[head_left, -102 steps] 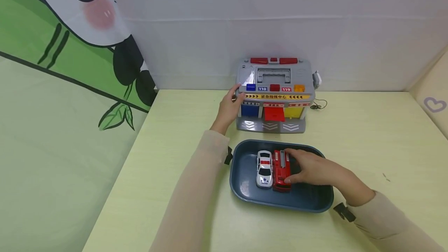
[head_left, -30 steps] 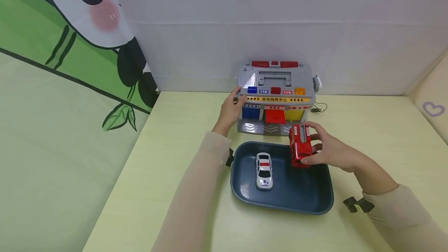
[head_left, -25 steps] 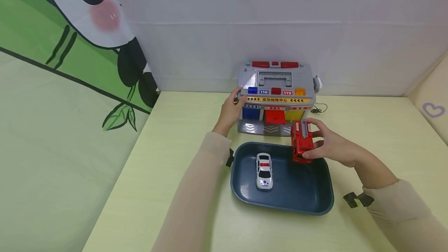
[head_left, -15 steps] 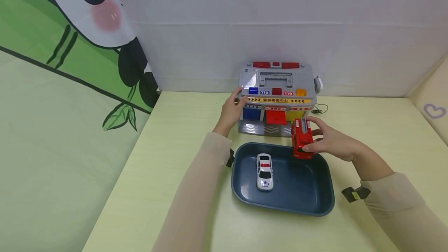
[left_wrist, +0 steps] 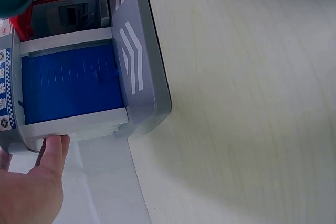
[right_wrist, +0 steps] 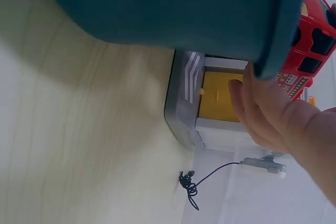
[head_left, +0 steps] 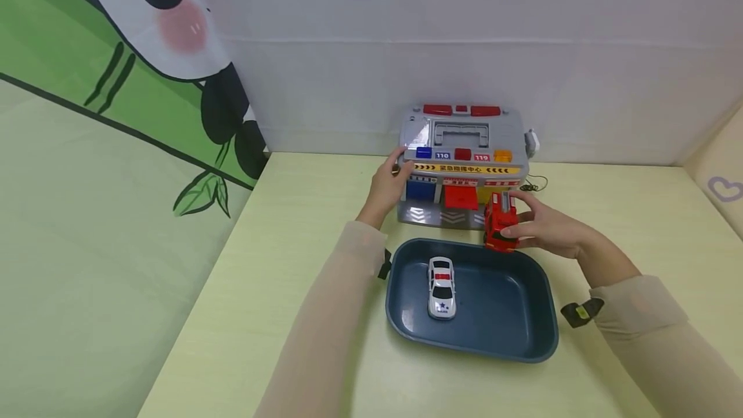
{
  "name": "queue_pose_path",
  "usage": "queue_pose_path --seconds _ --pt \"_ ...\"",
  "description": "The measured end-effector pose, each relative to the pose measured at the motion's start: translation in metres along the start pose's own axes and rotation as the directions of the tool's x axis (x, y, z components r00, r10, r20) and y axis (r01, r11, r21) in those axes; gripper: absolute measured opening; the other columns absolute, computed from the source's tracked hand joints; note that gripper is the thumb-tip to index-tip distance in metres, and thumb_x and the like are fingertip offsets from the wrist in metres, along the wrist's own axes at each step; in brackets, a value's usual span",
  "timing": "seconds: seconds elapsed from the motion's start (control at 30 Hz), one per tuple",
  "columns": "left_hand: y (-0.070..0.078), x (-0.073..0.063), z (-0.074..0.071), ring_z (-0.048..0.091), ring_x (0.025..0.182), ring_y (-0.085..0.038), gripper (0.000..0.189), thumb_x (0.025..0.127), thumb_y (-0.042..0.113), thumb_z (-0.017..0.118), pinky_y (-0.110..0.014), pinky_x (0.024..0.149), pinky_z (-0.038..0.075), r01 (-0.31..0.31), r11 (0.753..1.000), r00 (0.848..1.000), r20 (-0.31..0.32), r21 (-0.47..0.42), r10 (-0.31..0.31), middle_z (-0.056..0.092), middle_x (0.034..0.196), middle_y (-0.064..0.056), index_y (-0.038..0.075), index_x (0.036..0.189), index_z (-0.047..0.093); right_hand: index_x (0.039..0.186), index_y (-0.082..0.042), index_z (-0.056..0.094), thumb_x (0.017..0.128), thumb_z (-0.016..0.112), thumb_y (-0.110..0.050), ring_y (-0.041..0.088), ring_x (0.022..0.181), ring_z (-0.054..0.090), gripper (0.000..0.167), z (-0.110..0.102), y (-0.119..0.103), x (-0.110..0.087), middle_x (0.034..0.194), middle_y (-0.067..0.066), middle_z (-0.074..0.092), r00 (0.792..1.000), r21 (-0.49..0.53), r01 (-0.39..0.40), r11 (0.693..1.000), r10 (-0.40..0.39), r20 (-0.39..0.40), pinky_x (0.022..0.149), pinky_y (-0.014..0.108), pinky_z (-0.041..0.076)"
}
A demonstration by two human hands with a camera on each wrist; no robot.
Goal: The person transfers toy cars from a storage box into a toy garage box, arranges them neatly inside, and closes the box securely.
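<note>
A: Item one, red fire truck: location, condition of hold?
B: Between tray and toy station, right of centre. Right hand partly spread, thumb and fingertips clasping it lengthwise. Left hand: thumb and fingers about the station's left corner.
A: Handling?
B: Presumably light, stiff plastic, slightly slippery; best gripped by its body, sparing the roof ladder.
A: Views?
B: Left wrist: interior of the bay, hidden overhead by the red flap. Right wrist: yellow door, partly masked by the truck overhead. Police car: head view only.
</note>
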State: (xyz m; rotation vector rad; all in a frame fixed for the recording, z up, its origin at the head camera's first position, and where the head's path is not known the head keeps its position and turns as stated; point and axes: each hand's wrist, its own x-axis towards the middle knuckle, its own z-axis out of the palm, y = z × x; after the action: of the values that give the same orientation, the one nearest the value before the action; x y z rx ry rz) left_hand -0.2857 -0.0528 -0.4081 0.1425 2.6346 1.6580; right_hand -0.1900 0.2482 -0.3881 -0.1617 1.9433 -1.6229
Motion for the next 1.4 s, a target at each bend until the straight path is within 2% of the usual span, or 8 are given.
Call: queue_pose_path --seconds 0.23,0.53,0.7,0.87,1.0,1.2,1.3,1.4 --pt "0.001 0.000 0.001 0.044 0.131 -0.029 0.052 0.102 0.043 0.048 -0.045 0.104 0.040 0.016 1.000 1.000 -0.004 -0.003 -0.016 0.042 0.149 -0.011 0.029 0.150 0.038 0.154 -0.014 -0.008 0.095 0.060 -0.014 0.042 0.122 0.037 0.089 0.000 0.002 0.010 0.141 0.031 0.025 1.000 0.026 -0.006 1.000 0.006 0.009 0.092 0.042 0.050" --pt "0.001 0.000 0.000 0.045 0.131 -0.029 0.051 0.102 0.042 0.048 -0.044 0.104 0.040 0.003 1.000 1.000 0.003 0.006 -0.003 0.042 0.148 -0.013 0.027 0.150 0.038 0.154 -0.016 -0.004 0.095 0.060 -0.012 0.045 0.128 0.030 0.088 0.005 0.005 0.028 0.144 0.029 0.021 1.000 0.033 -0.008 0.999 0.008 0.004 0.095 0.048 0.048" --pt "0.001 -0.001 -0.001 0.044 0.131 -0.029 0.051 0.102 0.042 0.047 -0.044 0.104 0.040 0.007 1.000 1.000 0.004 0.002 -0.007 0.041 0.149 -0.013 0.027 0.150 0.038 0.154 -0.015 -0.004 0.093 0.063 -0.012 0.046 0.127 0.032 0.090 0.010 0.005 0.037 0.142 0.030 0.024 1.000 0.022 -0.015 1.000 0.016 -0.006 0.096 0.051 0.046" --pt "0.001 -0.001 -0.001 0.044 0.131 -0.028 0.051 0.102 0.043 0.047 -0.045 0.104 0.040 0.017 1.000 1.000 0.008 -0.001 -0.017 0.042 0.148 -0.013 0.028 0.150 0.038 0.154 -0.013 -0.005 0.092 0.065 -0.012 0.047 0.124 0.035 0.094 0.014 0.009 0.044 0.139 0.032 0.025 0.999 -0.013 -0.035 0.999 0.035 -0.012 0.096 0.052 0.046" --pt "0.000 -0.001 -0.001 0.046 0.129 -0.029 0.051 0.102 0.042 0.048 -0.045 0.103 0.041 0.011 1.000 1.000 0.004 -0.003 -0.011 0.044 0.146 -0.014 0.028 0.150 0.038 0.154 -0.012 -0.005 0.091 0.066 -0.012 0.047 0.124 0.036 0.095 0.016 0.011 0.047 0.139 0.032 0.027 1.000 -0.040 -0.023 0.999 0.023 0.000 0.095 0.051 0.047" --pt "0.000 -0.001 0.000 0.047 0.129 -0.029 0.051 0.102 0.042 0.049 -0.045 0.103 0.042 0.017 1.000 1.000 -0.004 -0.005 -0.017 0.044 0.147 -0.014 0.029 0.150 0.039 0.154 -0.010 -0.002 0.087 0.070 -0.011 0.041 0.114 0.049 0.098 0.017 0.012 0.051 0.135 0.031 0.035 1.000 -0.116 0.001 0.993 0.002 0.025 0.090 0.045 0.051" --pt "0.002 -0.002 0.000 0.047 0.129 -0.029 0.051 0.102 0.042 0.049 -0.045 0.103 0.042 0.019 1.000 1.000 -0.006 -0.002 -0.019 0.044 0.146 -0.013 0.028 0.150 0.039 0.154 -0.008 -0.002 0.086 0.071 -0.012 0.044 0.118 0.046 0.100 0.018 0.009 0.051 0.137 0.032 0.033 0.999 -0.165 0.008 0.986 -0.003 0.032 0.091 0.047 0.051" --pt "0.002 -0.003 0.000 0.047 0.129 -0.029 0.051 0.102 0.041 0.049 -0.045 0.103 0.041 0.020 1.000 1.000 -0.005 -0.004 -0.020 0.044 0.146 -0.013 0.028 0.150 0.039 0.154 -0.007 -0.002 0.084 0.073 -0.014 0.050 0.126 0.036 0.102 0.019 0.006 0.052 0.141 0.032 0.028 0.999 -0.210 0.018 0.978 -0.010 0.036 0.095 0.052 0.047"
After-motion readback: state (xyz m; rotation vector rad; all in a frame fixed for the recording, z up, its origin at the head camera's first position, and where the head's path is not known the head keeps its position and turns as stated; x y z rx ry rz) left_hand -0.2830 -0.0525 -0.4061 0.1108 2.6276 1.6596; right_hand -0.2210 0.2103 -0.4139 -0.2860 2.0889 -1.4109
